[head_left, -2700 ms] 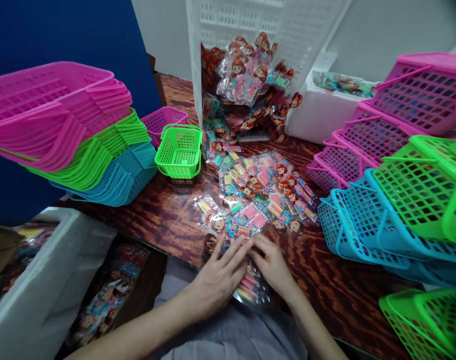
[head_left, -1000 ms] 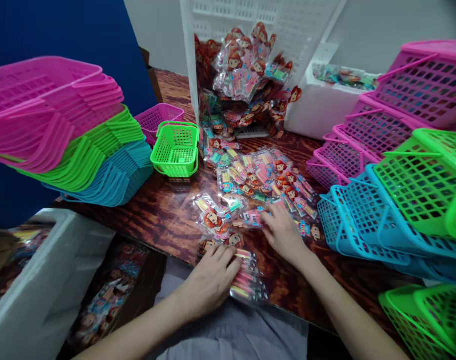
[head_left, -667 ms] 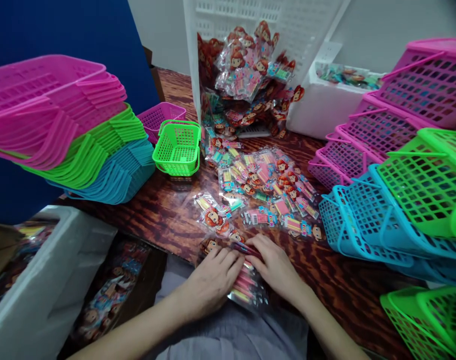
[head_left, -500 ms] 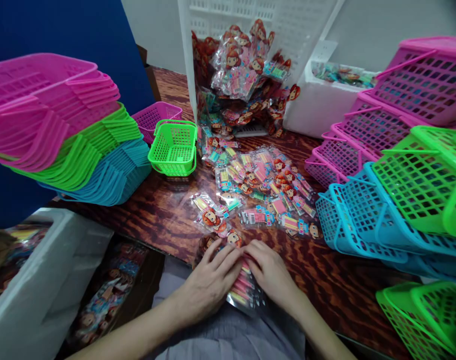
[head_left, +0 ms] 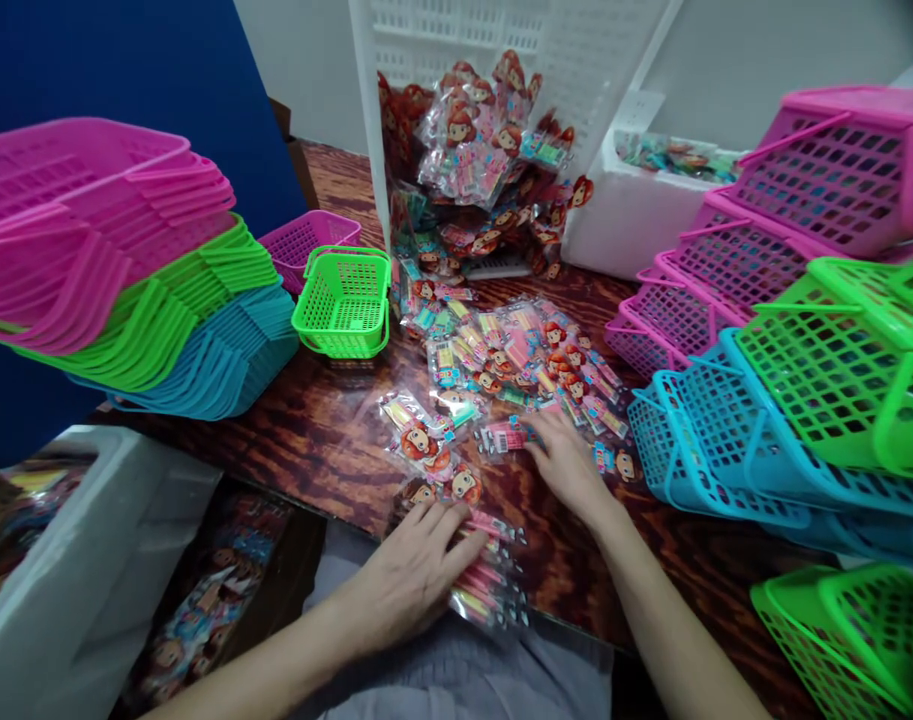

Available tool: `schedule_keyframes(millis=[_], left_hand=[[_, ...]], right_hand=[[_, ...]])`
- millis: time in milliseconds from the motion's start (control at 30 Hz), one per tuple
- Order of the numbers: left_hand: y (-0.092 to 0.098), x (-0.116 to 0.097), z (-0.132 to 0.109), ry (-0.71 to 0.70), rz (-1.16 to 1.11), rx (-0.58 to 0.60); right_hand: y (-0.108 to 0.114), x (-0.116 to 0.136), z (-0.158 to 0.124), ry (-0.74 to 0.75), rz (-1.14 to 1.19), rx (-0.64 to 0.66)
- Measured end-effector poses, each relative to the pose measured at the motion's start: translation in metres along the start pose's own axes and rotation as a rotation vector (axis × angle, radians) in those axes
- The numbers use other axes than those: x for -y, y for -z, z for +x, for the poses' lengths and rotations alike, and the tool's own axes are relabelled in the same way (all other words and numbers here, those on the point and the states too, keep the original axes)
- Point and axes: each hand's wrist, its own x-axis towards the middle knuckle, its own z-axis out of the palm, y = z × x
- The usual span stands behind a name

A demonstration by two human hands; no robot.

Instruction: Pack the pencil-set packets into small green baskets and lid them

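Near the table's front edge, my left hand (head_left: 418,565) is closed over a stack of clear packets (head_left: 482,590) with pink and yellow sticks. The stack's doll-face ends stick out beyond my fingers. Farther forward and to the right, my right hand (head_left: 565,460) touches a pink packet (head_left: 503,437) with its fingertips; whether they grip it is hidden. A doll packet (head_left: 418,440) lies flat just beyond my left hand. Behind my right hand spreads a loose pile of similar packets (head_left: 516,350).
Nested baskets (head_left: 223,330) rise at the left, beside a green basket (head_left: 343,300) and a pink one (head_left: 306,240). A white crate (head_left: 456,25) of packets stands behind. Filled-looking pink, blue (head_left: 756,430) and green baskets crowd the right. Foam boxes stand left (head_left: 148,520) and back right (head_left: 613,220).
My right hand has left the stack and moved forward to the pink packet. My left hand has stayed on the stack, and more of the stick ends show.
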Motion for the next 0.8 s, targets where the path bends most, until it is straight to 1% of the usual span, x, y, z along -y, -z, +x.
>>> schedule_keyframes(millis=[67,133,233,300,367,467,533,633,733,800], left_hand=[[0.002,-0.001,0.001,0.002,-0.023,-0.005],[0.005,-0.002,0.003,0.015,-0.041,0.010],[0.009,-0.005,0.005,0.049,-0.054,0.061],[0.007,-0.006,0.005,0.056,-0.028,0.057],[0.002,-0.005,0.004,0.037,0.019,0.023],[-0.005,-0.004,0.003,0.007,0.070,-0.005],[-0.007,-0.003,0.004,0.007,0.079,-0.003],[-0.006,-0.005,0.005,0.022,0.090,0.000],[-0.005,-0.008,0.004,0.035,0.104,-0.017],[-0.006,-0.008,0.002,0.039,0.105,-0.032]], right_hand=[[0.004,-0.003,0.009,0.032,-0.071,0.018],[0.008,0.000,0.016,0.035,-0.092,0.046],[0.007,0.010,0.020,0.041,-0.024,0.117],[0.001,0.020,0.018,0.052,0.053,0.157],[-0.008,0.031,0.015,0.076,0.117,0.208],[-0.024,0.053,0.010,0.121,0.142,0.293],[-0.034,0.068,0.009,0.137,0.058,0.288],[-0.043,0.081,0.016,0.135,-0.123,0.210],[-0.043,0.080,0.028,0.087,-0.204,0.167],[-0.040,0.075,0.034,0.074,-0.199,0.196]])
